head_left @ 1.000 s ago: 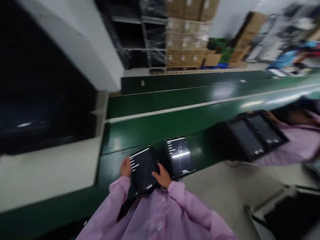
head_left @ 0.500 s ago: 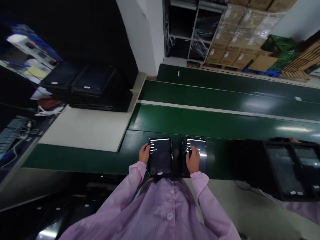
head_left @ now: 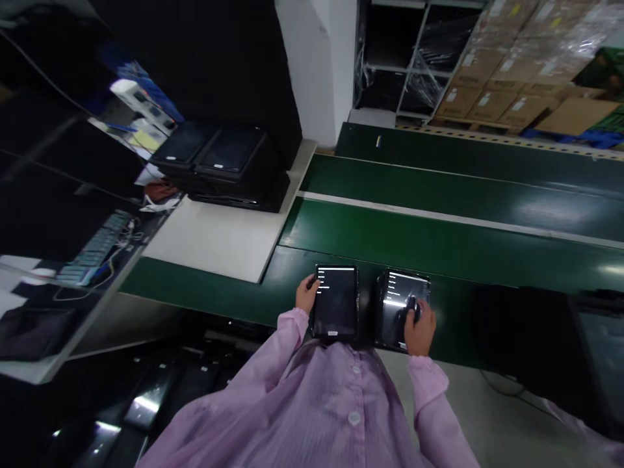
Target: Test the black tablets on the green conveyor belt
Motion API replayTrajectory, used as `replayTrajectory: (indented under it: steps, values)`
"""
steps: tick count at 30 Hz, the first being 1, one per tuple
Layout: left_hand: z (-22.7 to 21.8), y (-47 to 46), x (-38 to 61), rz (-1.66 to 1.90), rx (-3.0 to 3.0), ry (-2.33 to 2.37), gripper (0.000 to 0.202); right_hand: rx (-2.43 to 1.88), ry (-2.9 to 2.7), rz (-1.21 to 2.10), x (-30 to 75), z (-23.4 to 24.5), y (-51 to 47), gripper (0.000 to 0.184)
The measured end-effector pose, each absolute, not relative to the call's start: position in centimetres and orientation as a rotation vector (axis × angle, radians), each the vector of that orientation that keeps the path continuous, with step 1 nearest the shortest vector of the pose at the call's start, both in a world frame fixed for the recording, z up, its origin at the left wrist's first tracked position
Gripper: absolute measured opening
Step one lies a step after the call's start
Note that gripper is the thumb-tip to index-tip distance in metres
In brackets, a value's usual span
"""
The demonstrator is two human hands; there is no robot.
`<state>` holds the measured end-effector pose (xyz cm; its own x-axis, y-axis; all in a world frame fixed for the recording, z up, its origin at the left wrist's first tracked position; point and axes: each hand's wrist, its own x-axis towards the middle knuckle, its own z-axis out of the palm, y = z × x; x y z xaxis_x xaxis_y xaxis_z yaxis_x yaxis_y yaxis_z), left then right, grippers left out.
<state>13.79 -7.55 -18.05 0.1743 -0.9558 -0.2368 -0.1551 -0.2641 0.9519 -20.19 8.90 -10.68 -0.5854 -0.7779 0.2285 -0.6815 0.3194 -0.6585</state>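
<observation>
Left hand [head_left: 306, 296]: fingers bent at the left tablet [head_left: 336, 309]'s outer edge; grip unclear.
Right hand [head_left: 420, 330]: bent over the right tablet [head_left: 394, 313]'s outer edge; grip unclear.
Tablets: side by side between the hands at the table [head_left: 287, 272], long axes pointing forward.

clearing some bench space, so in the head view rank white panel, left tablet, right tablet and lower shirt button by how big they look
Largest to smallest:
1. White panel
2. Left tablet and right tablet: look alike, unranked; right hand partly covers the latter
3. Lower shirt button
</observation>
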Motion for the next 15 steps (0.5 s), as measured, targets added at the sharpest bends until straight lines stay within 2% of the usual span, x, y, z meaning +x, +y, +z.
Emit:
replayTrajectory:
  steps: [5, 9, 15]
  values:
    - [-17.6, -7.5, 13.4, -1.136, 1.621, -1.129, 0.053, -0.913, 2.556, -1.21, -22.3, -12.0, 13.2, 0.062]
    - [-17.4, -7.4, 13.0, -1.111, 1.624, -1.174, 0.051, -0.548, 2.426, -1.29, -22.8, -12.8, 14.8, 0.072]
    - [-17.7, -7.1, 13.0, -1.121, 1.662, -1.202, 0.044, -0.506, 2.392, -1.296, -22.7, -13.2, 15.3, 0.063]
